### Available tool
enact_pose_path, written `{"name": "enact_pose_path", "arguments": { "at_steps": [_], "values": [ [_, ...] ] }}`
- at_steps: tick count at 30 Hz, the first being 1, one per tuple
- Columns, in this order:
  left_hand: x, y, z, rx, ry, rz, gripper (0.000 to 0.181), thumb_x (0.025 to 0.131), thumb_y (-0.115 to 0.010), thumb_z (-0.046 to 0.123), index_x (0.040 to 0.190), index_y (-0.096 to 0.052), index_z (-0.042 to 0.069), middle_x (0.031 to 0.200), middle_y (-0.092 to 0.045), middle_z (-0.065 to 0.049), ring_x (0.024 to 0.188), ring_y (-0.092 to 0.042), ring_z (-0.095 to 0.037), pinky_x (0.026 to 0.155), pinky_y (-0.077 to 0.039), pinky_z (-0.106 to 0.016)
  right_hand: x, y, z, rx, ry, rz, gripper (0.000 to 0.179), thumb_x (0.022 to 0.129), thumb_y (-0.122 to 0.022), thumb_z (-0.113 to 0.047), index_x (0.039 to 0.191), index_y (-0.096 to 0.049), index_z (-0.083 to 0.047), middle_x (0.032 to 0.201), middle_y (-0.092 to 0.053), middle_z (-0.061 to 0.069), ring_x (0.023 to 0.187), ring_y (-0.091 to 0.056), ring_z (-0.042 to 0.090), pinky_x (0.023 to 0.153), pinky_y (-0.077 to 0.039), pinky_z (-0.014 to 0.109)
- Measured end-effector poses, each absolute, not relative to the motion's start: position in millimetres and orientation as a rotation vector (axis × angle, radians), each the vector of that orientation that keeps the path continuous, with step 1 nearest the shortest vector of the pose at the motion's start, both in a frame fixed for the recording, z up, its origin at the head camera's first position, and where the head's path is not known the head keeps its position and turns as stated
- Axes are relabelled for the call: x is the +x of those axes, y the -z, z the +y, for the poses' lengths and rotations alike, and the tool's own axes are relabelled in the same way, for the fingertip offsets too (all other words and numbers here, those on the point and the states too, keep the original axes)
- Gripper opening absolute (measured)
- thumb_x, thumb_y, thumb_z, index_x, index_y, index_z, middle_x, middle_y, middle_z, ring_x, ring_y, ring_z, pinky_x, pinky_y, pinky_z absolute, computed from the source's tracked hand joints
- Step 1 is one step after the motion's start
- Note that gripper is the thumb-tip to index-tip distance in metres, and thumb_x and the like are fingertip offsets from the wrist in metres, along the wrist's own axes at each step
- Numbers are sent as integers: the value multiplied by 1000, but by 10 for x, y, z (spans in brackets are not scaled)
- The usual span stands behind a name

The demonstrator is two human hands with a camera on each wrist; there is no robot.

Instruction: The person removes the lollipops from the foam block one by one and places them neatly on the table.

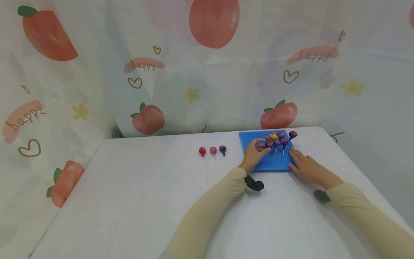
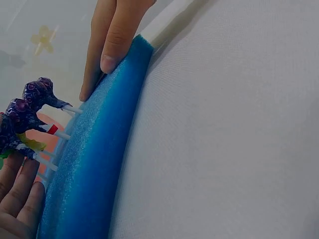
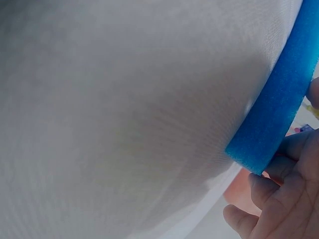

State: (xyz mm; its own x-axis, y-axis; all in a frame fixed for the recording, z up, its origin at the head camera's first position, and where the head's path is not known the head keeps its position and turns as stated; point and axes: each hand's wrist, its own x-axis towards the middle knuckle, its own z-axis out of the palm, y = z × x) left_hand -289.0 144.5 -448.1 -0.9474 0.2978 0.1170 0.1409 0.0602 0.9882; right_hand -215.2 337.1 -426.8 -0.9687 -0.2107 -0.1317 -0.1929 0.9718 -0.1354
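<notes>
Behind the left hand [image 1: 253,155] and the right hand [image 1: 308,169], a great big cloth [image 1: 226,75] with red fruit, hearts and the word "happy". Hangs like a wall, maybe to hide the room. Under both hands, a white table [image 1: 129,187], flat and good for resting things on. Running back from the hands, two pale sleeves [image 1: 210,212].

Between the hands, a blue pad [image 1: 275,166]. Thick, and looks a bit like sponge. On the pad's right edge, the right hand: fingers stretched out, a little apart, holding no candy, just pressing. Probably there to stop any sliding. Over the pad's left part, the left hand: thumb and fingertips bent in around one lollipop [image 1: 269,144], at the near left of a bunch. Seems pinched there to keep that one upright. Hard to tell how tightly.

Just past the left fingertips, toward the right hand, more lollipops [image 1: 284,142] standing in the pad, sticks down, heads up. Held up by the pad, with sticks poked in, so likely no need for a hand.

To the left of the left hand, off the pad, three loose lollipops [image 1: 213,150] lying in a row: red, pink and purple. Not touching, maybe so each is easy to pick up.
</notes>
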Motion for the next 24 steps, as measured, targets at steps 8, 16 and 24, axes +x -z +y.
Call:
{"name": "enact_pose_path", "arguments": {
  "at_steps": [8,16,24],
  "values": [
    [-2868,4500,1491,443,-2050,2154,29,86,-68,18,113,-58,11,105,-69,-8,94,-66,-13,77,-54,-20,-2145,4259,3357,-315,168,2993,68,97,-44,-34,139,-24,17,145,-21,38,133,-21,54,106,-19,68],
    [-2855,4478,1477,431,-2026,2135,27,86,-68,20,111,-61,10,104,-69,-9,95,-66,-13,79,-54,-20,-2142,4253,3353,-309,174,2994,67,98,-43,-33,139,-24,17,145,-21,38,133,-21,54,106,-20,68],
    [-2924,4427,1450,410,-1894,2133,33,89,-65,28,114,-66,8,109,-69,-6,99,-64,-13,89,-52,-28,-2148,4271,3364,-311,177,2990,67,98,-42,-33,139,-23,17,145,-20,38,133,-20,54,107,-18,68]
  ]
}}
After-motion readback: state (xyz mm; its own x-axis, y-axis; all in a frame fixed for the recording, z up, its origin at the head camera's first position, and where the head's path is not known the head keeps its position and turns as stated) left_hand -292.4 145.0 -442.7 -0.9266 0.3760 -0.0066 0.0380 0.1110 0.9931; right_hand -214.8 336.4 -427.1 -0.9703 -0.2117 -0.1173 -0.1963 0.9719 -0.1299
